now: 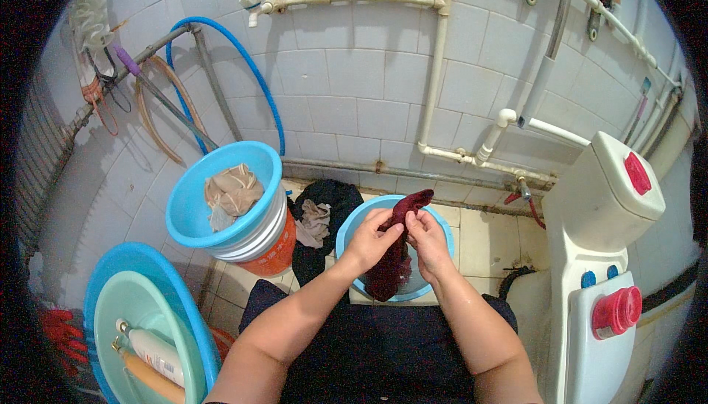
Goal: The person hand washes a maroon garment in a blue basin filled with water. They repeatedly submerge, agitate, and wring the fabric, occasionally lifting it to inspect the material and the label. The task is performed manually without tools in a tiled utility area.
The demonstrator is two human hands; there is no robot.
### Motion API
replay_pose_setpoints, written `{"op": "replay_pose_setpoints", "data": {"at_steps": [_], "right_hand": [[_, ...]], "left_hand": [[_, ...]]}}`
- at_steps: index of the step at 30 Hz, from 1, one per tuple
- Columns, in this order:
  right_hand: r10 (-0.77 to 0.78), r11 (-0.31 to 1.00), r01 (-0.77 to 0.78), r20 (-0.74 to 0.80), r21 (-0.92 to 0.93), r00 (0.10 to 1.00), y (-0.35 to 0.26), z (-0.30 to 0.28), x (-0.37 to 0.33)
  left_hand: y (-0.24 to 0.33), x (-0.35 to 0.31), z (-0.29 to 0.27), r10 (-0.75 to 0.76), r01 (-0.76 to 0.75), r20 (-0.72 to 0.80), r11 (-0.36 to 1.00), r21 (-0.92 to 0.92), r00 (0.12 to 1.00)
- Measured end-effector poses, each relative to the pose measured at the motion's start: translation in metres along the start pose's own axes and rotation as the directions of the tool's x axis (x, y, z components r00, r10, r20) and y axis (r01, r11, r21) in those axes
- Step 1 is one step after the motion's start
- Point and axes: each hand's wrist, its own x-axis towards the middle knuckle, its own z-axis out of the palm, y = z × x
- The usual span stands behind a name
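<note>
Matt, rough-looking cloth over a smooth plastic basin
Glossy tiles shine at 12 o'clock; the toilet tank at 3 looks smooth; the tub at 8 is smooth plastic.

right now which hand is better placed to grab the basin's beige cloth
Likely left: the left hand is nearer the beige cloth, though it and the right hand hold the red cloth.
</note>
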Motion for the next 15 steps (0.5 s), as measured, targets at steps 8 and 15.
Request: {"op": "replay_pose_setpoints", "data": {"at_steps": [8,15], "right_hand": [[-0.034,0.999,0.032,-0.093,-0.019,0.995,0.007,-0.019,0.017],[-0.235,0.964,0.195,-0.241,-0.178,0.942,-0.041,-0.056,0.026]], "left_hand": [[-0.022,0.009,-0.012,-0.158,0.122,-0.103,0.949,-0.291,0.982],[-0.013,0.023,-0.071,-0.211,0.096,-0.365,0.946,-0.309,0.907]]}}
